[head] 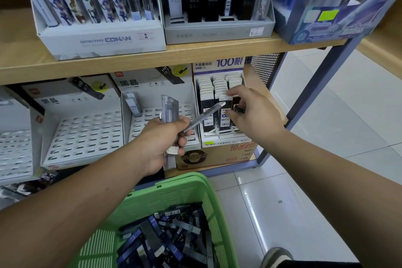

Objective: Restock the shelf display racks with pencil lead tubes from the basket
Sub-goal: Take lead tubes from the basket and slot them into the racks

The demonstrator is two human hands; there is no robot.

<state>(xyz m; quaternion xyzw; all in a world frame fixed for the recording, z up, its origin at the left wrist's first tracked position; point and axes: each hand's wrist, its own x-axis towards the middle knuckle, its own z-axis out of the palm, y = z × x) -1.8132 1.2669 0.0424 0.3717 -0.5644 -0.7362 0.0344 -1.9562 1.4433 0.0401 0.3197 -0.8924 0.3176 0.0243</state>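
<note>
— What does the left hand have?
— The left hand (162,140) has its fingers curled round a bundle of lead tubes (170,107). They are slim, flat, clear-grey cases standing upright above the fist. One slanted tube (204,116) juts out toward the right, its white tip just beside the right hand.

— And the right?
— The right hand (252,113) pinches a dark tube (238,109) between thumb and fingertips. It is at the front of the full rack (217,90), which stands at the right end of the lower shelf (256,80). That rack carries tight rows of black tubes with white caps.

— Where is the rest of the stock?
— It is in the green basket (174,191), below the arms. The loose tubes (174,241) lie heaped anyhow in it: flat cases in dark blue, black and grey, some printed HB 0.7.

— Any others on the shelf?
— A lone tube (132,104) marked HB 0.7 stands at the back left corner of the middle slotted rack (152,115). To its left sits another white slotted rack (82,132).
</note>
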